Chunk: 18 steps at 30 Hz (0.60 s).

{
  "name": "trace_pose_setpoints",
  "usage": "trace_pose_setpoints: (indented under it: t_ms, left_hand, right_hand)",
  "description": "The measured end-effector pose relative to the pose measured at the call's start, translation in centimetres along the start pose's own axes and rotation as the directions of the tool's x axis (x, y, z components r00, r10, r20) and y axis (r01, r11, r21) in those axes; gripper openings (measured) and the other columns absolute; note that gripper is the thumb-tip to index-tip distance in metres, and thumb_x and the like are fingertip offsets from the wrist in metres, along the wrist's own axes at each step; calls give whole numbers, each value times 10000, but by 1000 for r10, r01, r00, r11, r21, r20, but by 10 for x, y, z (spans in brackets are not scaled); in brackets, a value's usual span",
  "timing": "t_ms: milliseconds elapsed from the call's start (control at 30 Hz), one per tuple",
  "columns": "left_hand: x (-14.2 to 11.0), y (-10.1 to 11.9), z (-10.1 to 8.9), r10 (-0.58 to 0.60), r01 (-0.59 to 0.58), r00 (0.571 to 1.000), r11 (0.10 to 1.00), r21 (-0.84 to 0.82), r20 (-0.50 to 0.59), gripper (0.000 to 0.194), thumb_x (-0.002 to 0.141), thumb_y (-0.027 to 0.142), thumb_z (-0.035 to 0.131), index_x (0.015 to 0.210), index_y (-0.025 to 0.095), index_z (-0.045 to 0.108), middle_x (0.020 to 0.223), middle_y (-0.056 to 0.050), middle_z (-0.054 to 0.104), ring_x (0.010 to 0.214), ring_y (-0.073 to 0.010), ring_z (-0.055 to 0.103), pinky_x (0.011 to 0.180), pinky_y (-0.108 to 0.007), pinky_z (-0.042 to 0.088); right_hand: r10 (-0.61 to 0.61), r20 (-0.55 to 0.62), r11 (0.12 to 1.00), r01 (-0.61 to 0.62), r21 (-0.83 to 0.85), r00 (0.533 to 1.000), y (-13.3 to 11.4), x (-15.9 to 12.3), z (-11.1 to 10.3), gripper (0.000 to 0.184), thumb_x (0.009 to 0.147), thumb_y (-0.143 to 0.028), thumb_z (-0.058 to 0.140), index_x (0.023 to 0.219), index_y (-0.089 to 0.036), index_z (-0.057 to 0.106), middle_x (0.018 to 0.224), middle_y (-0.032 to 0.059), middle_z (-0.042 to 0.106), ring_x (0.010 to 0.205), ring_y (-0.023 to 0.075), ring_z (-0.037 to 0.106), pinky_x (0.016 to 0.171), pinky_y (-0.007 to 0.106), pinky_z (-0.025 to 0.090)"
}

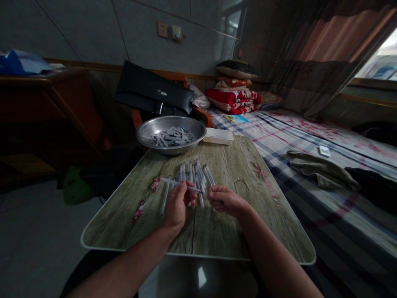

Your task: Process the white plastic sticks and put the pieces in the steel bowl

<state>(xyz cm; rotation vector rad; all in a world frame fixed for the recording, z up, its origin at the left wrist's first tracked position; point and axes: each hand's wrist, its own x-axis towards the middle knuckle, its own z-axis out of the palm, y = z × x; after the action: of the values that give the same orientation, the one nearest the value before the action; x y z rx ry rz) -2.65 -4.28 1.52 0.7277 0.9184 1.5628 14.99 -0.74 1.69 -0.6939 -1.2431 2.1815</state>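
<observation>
**Furnishings and fittings around the work surface**

1 stainless steel bowl (164,151) is placed at the far edge of a wood-patterned tabletop (211,231), and 1 white plastic tray (218,136) is set just beside it. Behind the bowl, a dark monitor (151,89) is seen from the back. 2 wall fittings, a socket (162,29) and a switch plate (176,33), are mounted above. A red floral quilt (232,101) is stacked with pillows (237,69) on a checked bedsheet (279,136), on which a crumpled olive cloth (319,169) and 1 white card (324,151) are laid. A curtain (338,41) is hung beside a window (380,66). A blue package (21,63) is placed on a wooden desk (40,95).
</observation>
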Motion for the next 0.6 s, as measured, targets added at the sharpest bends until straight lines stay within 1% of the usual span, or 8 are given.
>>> trace_pose_setpoints:
  t_ms: [67, 133, 233, 333, 433, 467, 533, 600]
  left_hand:
    - [3, 3, 0, 26, -30, 999, 996, -83, -48, 363, 813, 517, 660, 740, 166, 599, 591, 17, 608, 455, -87, 523, 433, -195, 413]
    - [5, 9, 0, 23, -36, 997, 985, -166, -76, 363, 798, 496, 671, 679, 173, 556, 607, 13, 613, 491, -99, 555, 471, -207, 455]
    - [10, 20, -1, -37, -2, 990, 961, -278, -138, 291, 813, 424, 644, 688, 178, 552, 654, -15, 662, 570, -133, 625, 548, -243, 516]
    - [15, 30, -6, -123, 40, 969, 934, -356, -213, 172, 828, 331, 597, 764, 170, 593, 673, -37, 689, 588, -149, 647, 552, -257, 526]
    - [19, 34, -10, -141, 49, 963, 931, -362, -232, 67, 788, 206, 596, 832, 161, 620, 672, -36, 691, 595, -143, 644, 579, -256, 533]
    - [19, 34, -11, -137, 60, 969, 939, -340, -207, 99, 760, 162, 604, 855, 155, 631, 693, -39, 695, 606, -139, 644, 597, -255, 535]
    - [15, 32, -9, -155, 121, 982, 957, -263, -111, 215, 691, 78, 621, 895, 137, 656, 772, -52, 707, 615, -121, 630, 611, -242, 528]
    - [9, 27, -4, -220, 217, 975, 959, -184, 2, 299, 644, 31, 640, 926, 121, 678, 853, -58, 701, 605, -94, 596, 591, -214, 503]
  right_hand:
    - [-7, 159, 1000, 6, 11, 987, -1, -5, -5, 346, 761, -352, 720, 628, -182, 449, 480, -94, 331, 387, 32, 217, 357, 181, 128]
    - [-31, 258, 999, 26, 23, 966, -2, -8, -10, 331, 739, -337, 711, 595, -174, 462, 477, -80, 355, 389, 36, 261, 361, 182, 161]
    - [-48, 306, 999, 40, 35, 951, -2, -11, -14, 309, 713, -333, 696, 564, -163, 485, 470, -66, 378, 386, 39, 282, 366, 188, 178]
    - [-82, 291, 996, 73, 43, 953, -3, -12, -17, 310, 701, -330, 688, 536, -166, 482, 450, -58, 381, 383, 48, 300, 369, 196, 193]
    - [-121, 217, 991, 107, 74, 969, -4, -11, -16, 315, 708, -338, 713, 573, -173, 481, 466, -74, 358, 387, 43, 270, 366, 185, 174]
    - [-121, 169, 991, 108, 80, 978, -4, -10, -15, 316, 712, -343, 727, 601, -176, 483, 479, -84, 346, 389, 38, 244, 365, 179, 157]
    - [-92, 62, 994, 88, 59, 994, -3, -6, -11, 316, 725, -360, 748, 664, -181, 494, 503, -98, 333, 399, 32, 200, 368, 172, 128]
    - [-36, -19, 999, 35, -38, 999, -2, -3, -6, 319, 739, -389, 755, 712, -180, 515, 515, -100, 348, 406, 33, 205, 372, 176, 128]
